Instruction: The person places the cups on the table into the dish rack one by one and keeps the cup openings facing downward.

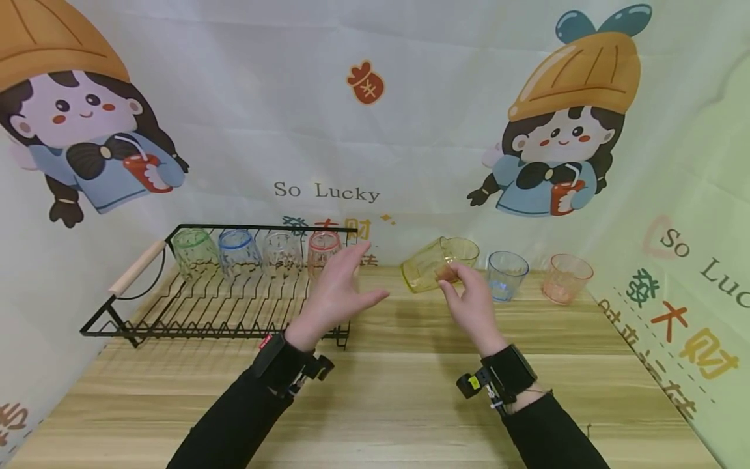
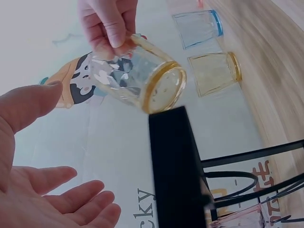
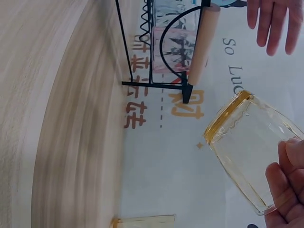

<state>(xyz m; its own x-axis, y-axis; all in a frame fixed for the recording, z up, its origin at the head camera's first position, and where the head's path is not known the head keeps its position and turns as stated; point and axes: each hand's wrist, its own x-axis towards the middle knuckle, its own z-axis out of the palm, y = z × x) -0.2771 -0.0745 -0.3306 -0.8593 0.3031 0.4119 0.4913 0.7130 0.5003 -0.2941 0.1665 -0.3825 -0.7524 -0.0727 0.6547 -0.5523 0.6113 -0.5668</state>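
My right hand (image 1: 471,303) grips a clear yellow-tinted glass (image 1: 418,268) and holds it tilted above the table, its thick base towards the left. Thumb and fingers hold the glass (image 3: 251,147) at the end away from the base in the right wrist view. My left hand (image 1: 334,293) holds nothing; its fingers are extended and the thumb is apart, in front of the right end of a black wire rack (image 1: 234,335). Behind the held glass stands a second yellow glass (image 2: 213,73), partly covered in the head view.
Upside-down glasses stand along the rack's back: green (image 1: 195,251), blue (image 1: 239,251), clear (image 1: 282,251) and pink (image 1: 324,246). A wooden handle (image 1: 137,268) is on the rack's left end. Right of my right hand stand a blue glass (image 1: 507,277) and a pink glass (image 1: 566,280).
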